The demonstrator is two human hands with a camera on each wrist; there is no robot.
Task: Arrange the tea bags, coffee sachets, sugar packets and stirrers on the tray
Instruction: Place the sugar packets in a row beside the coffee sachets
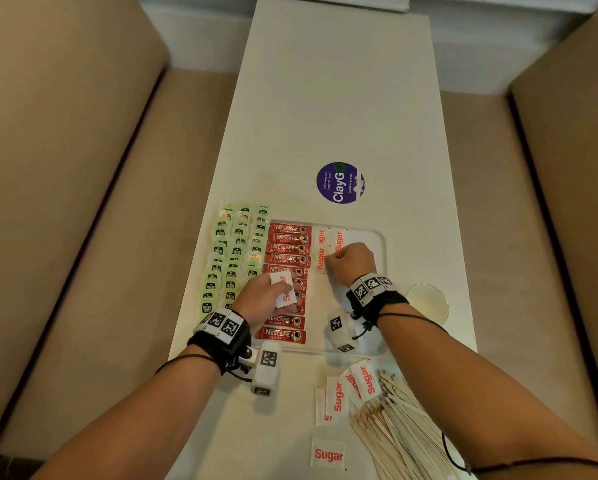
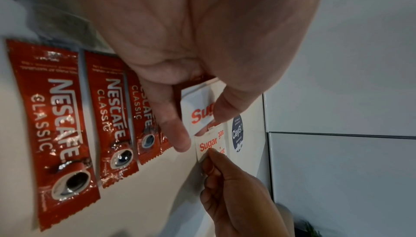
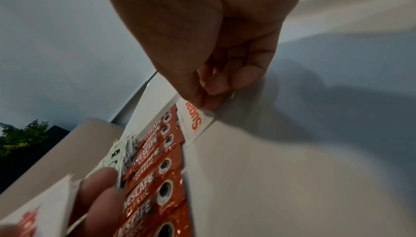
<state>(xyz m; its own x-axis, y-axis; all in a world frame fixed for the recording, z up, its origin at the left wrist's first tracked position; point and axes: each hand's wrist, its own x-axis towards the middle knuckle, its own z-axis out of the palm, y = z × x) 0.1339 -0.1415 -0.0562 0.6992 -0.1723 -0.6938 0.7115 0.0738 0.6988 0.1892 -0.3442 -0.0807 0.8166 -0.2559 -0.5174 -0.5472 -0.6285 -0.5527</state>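
Observation:
A white tray (image 1: pixel 380 237) holds rows of green tea bags (image 1: pixel 237 252), a column of red coffee sachets (image 1: pixel 288 249) and several white sugar packets (image 1: pixel 339 239) at its far end. My left hand (image 1: pixel 264 301) hovers over the coffee column and pinches a sugar packet (image 1: pixel 283 289) (image 2: pixel 199 109). My right hand (image 1: pixel 351 263) (image 3: pixel 216 87) pinches the corner of a sugar packet (image 1: pixel 320 259) (image 3: pixel 195 121) lying on the tray beside the coffee. Loose sugar packets (image 1: pixel 337 398) and a heap of wooden stirrers (image 1: pixel 394 427) lie on the table near me.
The narrow white table (image 1: pixel 325 116) runs away from me between two beige sofas (image 1: pixel 65 168). A round purple sticker (image 1: pixel 340 182) sits beyond the tray. A clear glass (image 1: pixel 427 301) stands right of the tray by my right wrist.

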